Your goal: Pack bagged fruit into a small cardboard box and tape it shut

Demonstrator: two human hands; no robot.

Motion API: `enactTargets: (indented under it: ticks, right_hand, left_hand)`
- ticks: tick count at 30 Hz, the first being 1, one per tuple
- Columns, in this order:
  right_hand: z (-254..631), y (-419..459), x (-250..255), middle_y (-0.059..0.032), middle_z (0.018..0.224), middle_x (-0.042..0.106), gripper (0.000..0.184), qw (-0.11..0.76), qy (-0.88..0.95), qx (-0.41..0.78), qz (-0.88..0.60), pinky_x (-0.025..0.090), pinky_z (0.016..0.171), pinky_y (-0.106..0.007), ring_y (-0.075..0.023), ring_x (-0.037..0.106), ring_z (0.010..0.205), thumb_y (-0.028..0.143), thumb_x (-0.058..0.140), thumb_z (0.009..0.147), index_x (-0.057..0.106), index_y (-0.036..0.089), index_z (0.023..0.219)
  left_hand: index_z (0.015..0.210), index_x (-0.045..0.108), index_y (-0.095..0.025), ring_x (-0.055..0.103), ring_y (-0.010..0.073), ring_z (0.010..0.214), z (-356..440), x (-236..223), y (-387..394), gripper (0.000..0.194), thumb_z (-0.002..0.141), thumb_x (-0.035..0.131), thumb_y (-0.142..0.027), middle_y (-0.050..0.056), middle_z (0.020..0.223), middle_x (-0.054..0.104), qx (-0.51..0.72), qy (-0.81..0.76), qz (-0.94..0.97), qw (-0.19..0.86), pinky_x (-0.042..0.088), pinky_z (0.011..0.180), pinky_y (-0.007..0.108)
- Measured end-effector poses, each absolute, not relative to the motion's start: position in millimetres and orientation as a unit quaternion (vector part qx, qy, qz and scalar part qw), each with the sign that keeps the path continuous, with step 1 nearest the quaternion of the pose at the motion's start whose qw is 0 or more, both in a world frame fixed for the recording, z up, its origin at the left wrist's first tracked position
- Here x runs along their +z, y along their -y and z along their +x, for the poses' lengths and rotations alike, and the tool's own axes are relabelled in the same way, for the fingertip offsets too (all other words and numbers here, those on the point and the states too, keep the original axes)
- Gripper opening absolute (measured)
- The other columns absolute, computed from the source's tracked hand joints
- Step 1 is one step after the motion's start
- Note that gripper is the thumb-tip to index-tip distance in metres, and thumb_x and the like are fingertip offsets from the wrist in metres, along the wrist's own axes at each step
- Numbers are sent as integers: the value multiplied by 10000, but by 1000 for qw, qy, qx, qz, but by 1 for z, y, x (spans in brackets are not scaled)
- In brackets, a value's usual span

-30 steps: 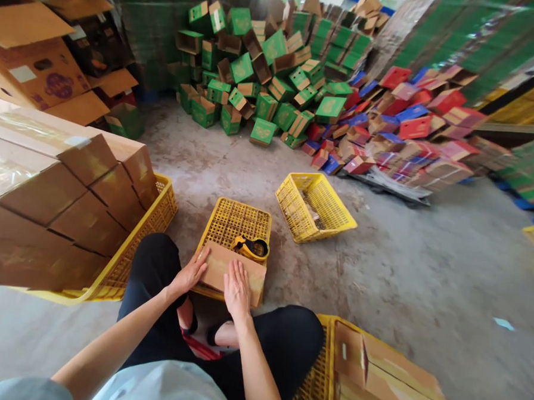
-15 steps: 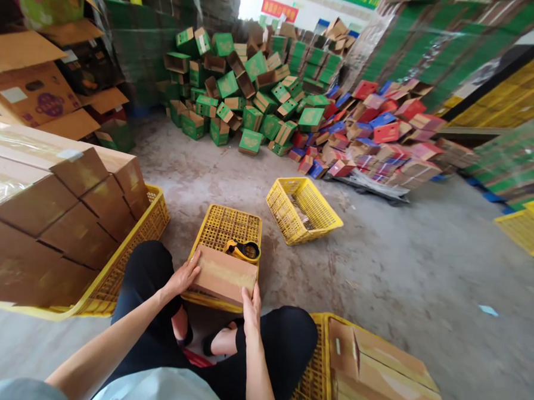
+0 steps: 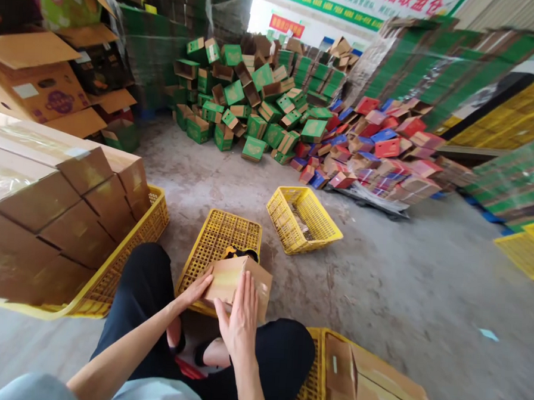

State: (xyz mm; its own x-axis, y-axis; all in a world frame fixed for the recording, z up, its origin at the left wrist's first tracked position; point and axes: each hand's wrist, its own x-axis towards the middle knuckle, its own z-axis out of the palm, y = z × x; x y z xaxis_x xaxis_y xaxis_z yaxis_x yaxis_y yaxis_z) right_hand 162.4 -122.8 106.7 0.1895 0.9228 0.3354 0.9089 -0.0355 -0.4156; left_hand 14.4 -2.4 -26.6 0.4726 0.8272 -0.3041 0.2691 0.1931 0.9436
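Observation:
A brown cardboard box [image 3: 231, 277] stands tilted on an upturned yellow crate [image 3: 222, 239] in front of my knees. My left hand [image 3: 195, 290] holds its left side, fingers laid against the cardboard. My right hand [image 3: 238, 318] presses flat on its near face, fingers stretched upward. A yellow and black tape dispenser [image 3: 240, 253] peeks out just behind the box on the crate.
A yellow crate [image 3: 125, 258] of stacked brown boxes stands at my left. Another crate [image 3: 315, 375] with brown boxes is at my lower right. An open yellow basket [image 3: 302, 218] lies on the concrete floor ahead. Piles of green boxes [image 3: 254, 98] and red boxes [image 3: 386, 146] fill the back.
The box has been turned and tipped up from lying flat. My right hand moved from its right end onto the near face. The box now hides most of the tape dispenser.

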Motion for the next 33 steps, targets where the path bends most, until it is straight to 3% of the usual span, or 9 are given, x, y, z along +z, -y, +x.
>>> enactTargets:
  ticks: [2, 6, 8, 13, 22, 29, 33]
  right_hand:
    - [152, 119, 104, -167, 1669, 317, 858, 263, 652, -3, -711, 397, 1185, -578, -359, 336, 1531, 545, 524, 1012, 111, 179, 1669]
    - [130, 101, 102, -143, 1646, 377, 719, 246, 697, 0, -673, 429, 1178, -491, -303, 395, 1508, 456, 458, 1061, 173, 183, 1662]
    - [118, 90, 103, -139, 1634, 400, 629, 229, 719, 1, -656, 420, 1184, -477, -288, 408, 1501, 378, 421, 1079, 241, 175, 1647]
    - [110, 77, 101, -125, 1595, 469, 544, 232, 737, -14, -635, 432, 1162, -464, -267, 431, 1488, 254, 354, 1081, 331, 165, 1617]
    - [150, 97, 92, -101, 1566, 512, 563, 231, 701, -54, -673, 415, 1159, -507, -277, 475, 1456, 347, 358, 1101, 266, 216, 1641]
    - [158, 105, 82, -125, 1627, 422, 586, 288, 672, -24, -681, 461, 1151, -485, -278, 412, 1498, 334, 385, 1092, 244, 204, 1646]
    - [154, 100, 85, -125, 1598, 468, 574, 294, 679, -26, -672, 462, 1148, -493, -286, 427, 1479, 326, 402, 1087, 284, 206, 1635]
  left_hand:
    - [1571, 446, -151, 90, 318, 1586, 10, -8, 6, 966, 912, 366, -852, 106, 1676, 283, 245, -452, 587, 625, 66, 1306, 510]
    - [1574, 444, -246, 198, 278, 1578, -9, 39, 20, 635, 1050, 404, -603, 37, 1694, 251, 356, -363, 624, 594, 141, 1310, 493]
    - [1578, 434, -264, 266, 261, 1561, -19, 54, 25, 558, 1087, 362, -519, 33, 1685, 282, 398, -369, 631, 555, 190, 1304, 488]
    - [1604, 381, -267, 284, 243, 1555, -33, 58, 22, 542, 1093, 394, -446, 35, 1686, 291, 367, -360, 734, 443, 290, 1282, 446]
    - [1623, 328, -295, 395, 223, 1511, -35, 63, 11, 533, 1099, 394, -368, 35, 1614, 449, 335, -357, 847, 208, 419, 1215, 423]
    - [1575, 427, -231, 406, 267, 1504, -34, 74, 7, 518, 1086, 418, -402, 81, 1584, 492, 285, -360, 878, 133, 434, 1189, 457]
    - [1467, 563, -249, 430, 295, 1471, -31, 88, -2, 453, 1075, 438, -439, 106, 1524, 532, 273, -336, 893, 120, 452, 1157, 466]
